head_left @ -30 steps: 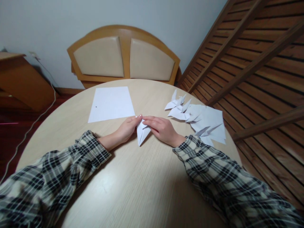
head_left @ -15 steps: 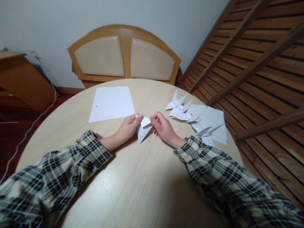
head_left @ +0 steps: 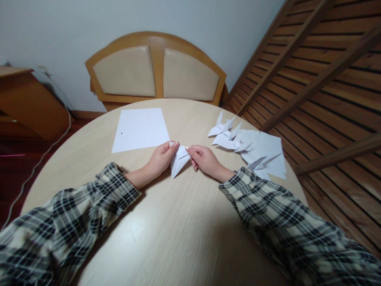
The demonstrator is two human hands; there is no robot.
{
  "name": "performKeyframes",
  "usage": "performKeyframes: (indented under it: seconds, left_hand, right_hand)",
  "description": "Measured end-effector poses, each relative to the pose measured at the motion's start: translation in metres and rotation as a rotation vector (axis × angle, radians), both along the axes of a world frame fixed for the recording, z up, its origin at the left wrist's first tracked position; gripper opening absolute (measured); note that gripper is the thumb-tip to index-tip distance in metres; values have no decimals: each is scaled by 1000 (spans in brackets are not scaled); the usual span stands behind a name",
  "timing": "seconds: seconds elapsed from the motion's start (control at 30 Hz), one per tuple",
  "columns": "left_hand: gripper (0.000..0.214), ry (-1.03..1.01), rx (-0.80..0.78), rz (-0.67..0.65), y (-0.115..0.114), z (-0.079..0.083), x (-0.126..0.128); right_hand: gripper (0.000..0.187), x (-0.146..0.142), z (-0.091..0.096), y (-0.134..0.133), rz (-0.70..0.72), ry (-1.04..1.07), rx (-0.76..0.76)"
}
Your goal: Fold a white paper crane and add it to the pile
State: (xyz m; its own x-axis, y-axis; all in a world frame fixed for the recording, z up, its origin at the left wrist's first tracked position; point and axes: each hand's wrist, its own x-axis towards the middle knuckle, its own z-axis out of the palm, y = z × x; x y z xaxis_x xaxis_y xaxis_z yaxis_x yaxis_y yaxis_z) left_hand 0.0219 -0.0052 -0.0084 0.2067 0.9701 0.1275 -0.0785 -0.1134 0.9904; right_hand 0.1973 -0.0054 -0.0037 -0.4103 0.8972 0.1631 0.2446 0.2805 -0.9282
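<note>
Across our table (head_left: 143, 238), left hand (head_left: 159, 160) and right hand (head_left: 206, 160) pinch the folded paper (head_left: 178, 163). Our right thumb (head_left: 191, 152) has slid inward, apparently creasing.

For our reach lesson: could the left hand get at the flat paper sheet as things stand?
Probably yes: the flat sheet lies just beyond the left hand, with nothing visible between them, though that hand is pinching folded paper.

I have the left arm (head_left: 95, 210) and right arm (head_left: 279, 218) slanting inward from the lower corners, wrists (head_left: 137, 178) bare. The left hand (head_left: 160, 159) pinches, thumb (head_left: 172, 149) on top; the right hand (head_left: 205, 159), near it but apart, pinches too, its other fingers (head_left: 194, 164) curled under.
</note>
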Motion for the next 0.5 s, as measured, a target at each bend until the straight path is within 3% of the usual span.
performKeyframes:
  seconds: [0.23, 0.5]
  left_hand:
    - [22, -19, -21, -8, -2, -1, 0]
    - [21, 20, -20, -13, 1, 2, -4]
  right_hand:
    - [38, 1, -6, 3, 21, 107, -15]
    - [36, 0, 1, 0, 70, 23, 39]
